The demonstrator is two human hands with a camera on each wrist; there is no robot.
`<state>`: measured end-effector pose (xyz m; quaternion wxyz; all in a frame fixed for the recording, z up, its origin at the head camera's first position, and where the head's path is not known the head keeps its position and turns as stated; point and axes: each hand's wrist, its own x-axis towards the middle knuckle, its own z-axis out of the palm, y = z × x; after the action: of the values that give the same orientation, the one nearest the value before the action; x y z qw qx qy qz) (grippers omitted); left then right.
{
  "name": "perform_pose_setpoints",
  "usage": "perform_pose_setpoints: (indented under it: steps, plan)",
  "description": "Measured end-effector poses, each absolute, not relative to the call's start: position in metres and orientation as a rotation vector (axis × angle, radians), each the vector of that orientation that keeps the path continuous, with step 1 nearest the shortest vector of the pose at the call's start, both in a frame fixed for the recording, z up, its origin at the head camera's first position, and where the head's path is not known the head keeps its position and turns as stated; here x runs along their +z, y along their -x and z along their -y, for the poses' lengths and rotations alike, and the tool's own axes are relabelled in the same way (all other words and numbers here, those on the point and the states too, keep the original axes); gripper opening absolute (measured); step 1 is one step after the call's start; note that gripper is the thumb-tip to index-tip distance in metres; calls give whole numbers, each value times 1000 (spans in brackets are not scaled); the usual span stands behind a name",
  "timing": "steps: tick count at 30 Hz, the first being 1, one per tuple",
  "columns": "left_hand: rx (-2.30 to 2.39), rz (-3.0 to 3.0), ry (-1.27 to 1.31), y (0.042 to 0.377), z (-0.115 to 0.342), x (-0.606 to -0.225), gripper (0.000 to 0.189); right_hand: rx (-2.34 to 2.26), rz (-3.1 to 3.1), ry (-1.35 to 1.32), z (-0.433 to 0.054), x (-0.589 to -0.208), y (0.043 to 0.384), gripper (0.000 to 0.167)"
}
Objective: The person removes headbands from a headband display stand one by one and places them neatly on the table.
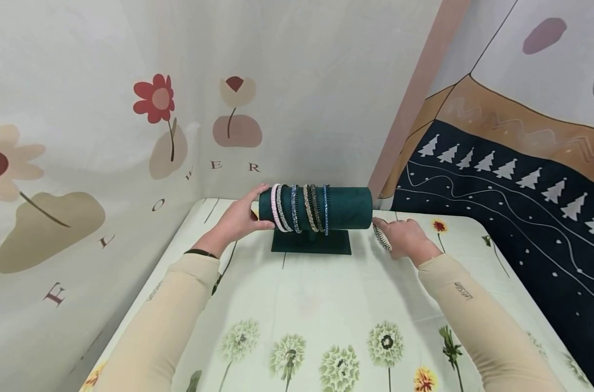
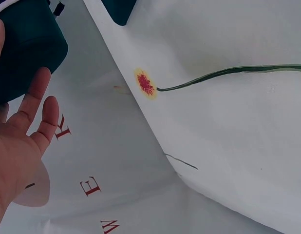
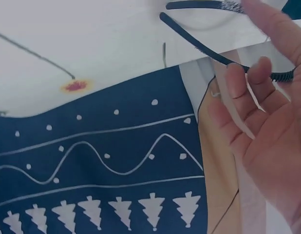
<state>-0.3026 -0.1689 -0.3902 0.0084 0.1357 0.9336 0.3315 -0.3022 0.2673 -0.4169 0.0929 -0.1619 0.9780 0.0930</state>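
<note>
A dark green velvet roll (image 1: pixel 353 207) stands sideways on a flat base (image 1: pixel 311 243) at the table's back. Several glittery headbands ring it, from a pink headband (image 1: pixel 275 207) at the left to a blue headband (image 1: pixel 326 211) near the middle. My left hand (image 1: pixel 239 219) grips the roll's left end, thumb in front and fingers behind. Just off the right end, my right hand (image 1: pixel 405 238) pinches a silvery headband (image 1: pixel 382 238). The right wrist view shows this headband's two dark ends (image 3: pixel 197 45) pointing away from the fingers.
A white cloth printed with flowers covers the table (image 1: pixel 297 294). Behind and to the left hangs a pale curtain (image 1: pixel 326 81) with flower prints. On the right, a navy and tan curtain (image 1: pixel 497 218) reaches the table's edge.
</note>
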Motion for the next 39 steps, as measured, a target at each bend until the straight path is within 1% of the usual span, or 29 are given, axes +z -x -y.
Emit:
perform_pose_setpoints:
  steps: [9,13,21,28,33,39]
  plan:
    - [1028,-2919,-412,304,169,-391,108,-30,-2918,519,-267,-426,304,109]
    - [1022,-2916,-410,304,168,-390,109,-155,-2855,483,-266,-426,303,110]
    - [1025,-2915,-408,304,168,-390,109,-230,-2801,402,-265,-433,306,111]
    - [1034,-2909,-409,303,168,-391,109,-161,-2785,419,-265,-441,313,108]
    - [1031,-2912,-406,304,169,-392,109,-29,-2797,489,-258,-440,317,101]
    - [1023,-2915,-409,305,169,-391,108,35,-2780,549,-249,-442,320,110]
